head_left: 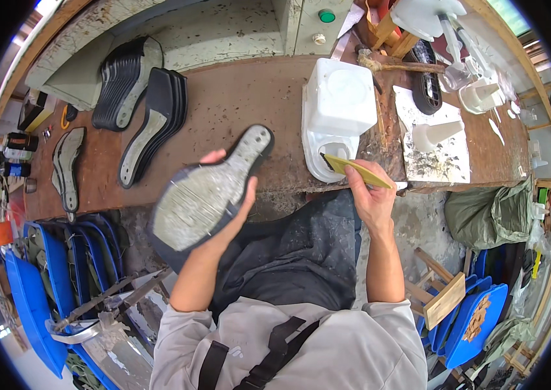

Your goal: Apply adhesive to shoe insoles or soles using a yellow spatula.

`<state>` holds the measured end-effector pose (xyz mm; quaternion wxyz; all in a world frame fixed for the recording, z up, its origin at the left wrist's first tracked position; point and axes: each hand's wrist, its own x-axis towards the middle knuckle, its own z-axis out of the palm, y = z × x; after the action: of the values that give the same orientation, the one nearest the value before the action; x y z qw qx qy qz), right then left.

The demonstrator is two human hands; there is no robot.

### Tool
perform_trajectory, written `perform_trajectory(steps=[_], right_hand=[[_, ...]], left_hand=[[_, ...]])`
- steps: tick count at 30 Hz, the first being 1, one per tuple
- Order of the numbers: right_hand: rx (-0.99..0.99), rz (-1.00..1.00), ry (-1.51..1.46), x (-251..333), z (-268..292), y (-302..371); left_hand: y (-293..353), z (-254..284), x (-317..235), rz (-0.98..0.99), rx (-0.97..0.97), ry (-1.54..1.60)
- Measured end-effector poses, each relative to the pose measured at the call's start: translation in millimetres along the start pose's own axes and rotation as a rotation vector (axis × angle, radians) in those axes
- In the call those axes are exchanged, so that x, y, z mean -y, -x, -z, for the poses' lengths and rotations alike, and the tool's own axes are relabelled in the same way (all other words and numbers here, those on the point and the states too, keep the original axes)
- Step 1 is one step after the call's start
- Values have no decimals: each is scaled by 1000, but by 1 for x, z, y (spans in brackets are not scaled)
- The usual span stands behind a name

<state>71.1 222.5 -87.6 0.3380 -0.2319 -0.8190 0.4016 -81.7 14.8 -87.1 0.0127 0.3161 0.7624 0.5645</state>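
Note:
In my left hand (240,208) a shoe sole (201,205) lies tilted, its grey, glossy, scratched face up and its dark rim around it. The fingers wrap its edge near the narrow part. My right hand (374,198) pinches a yellow flat brush (363,173) by its handle. The brush's dark tip is at the opening of a white plastic container (340,104), which stands at the bench's front edge. Whether the tip touches liquid inside I cannot tell.
Stacks of dark soles (155,123) lie on the brown bench (243,84) at the left. A hammer (399,64), a black sole (426,84) and a white cup (437,133) on stained paper are at the right. Blue trays (35,292) stand lower left; a wooden stool (441,299) is lower right.

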Motion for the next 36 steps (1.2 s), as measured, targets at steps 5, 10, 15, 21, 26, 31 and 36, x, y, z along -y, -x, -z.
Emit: perform_trajectory(steps=[5, 10, 15, 21, 26, 31, 36], right_hand=[[19, 28, 30, -3, -1, -4], [52, 39, 45, -4, -3, -5], [31, -466, -413, 0, 1, -5], [64, -543, -418, 11, 17, -12], [-70, -377, -751, 76, 26, -5], [-84, -120, -612, 119, 11, -2], [-56, 103, -330, 131, 18, 0]], left_hand=[[12, -14, 0, -78, -45, -294], [17, -19, 1, -22, 34, -297], [17, -29, 11, -9, 49, -273], [21, -33, 11, -250, -122, -200], [30, -30, -6, -476, -198, -333], [38, -24, -44, -718, -299, -456], [58, -3, -58, -798, -342, -438]])
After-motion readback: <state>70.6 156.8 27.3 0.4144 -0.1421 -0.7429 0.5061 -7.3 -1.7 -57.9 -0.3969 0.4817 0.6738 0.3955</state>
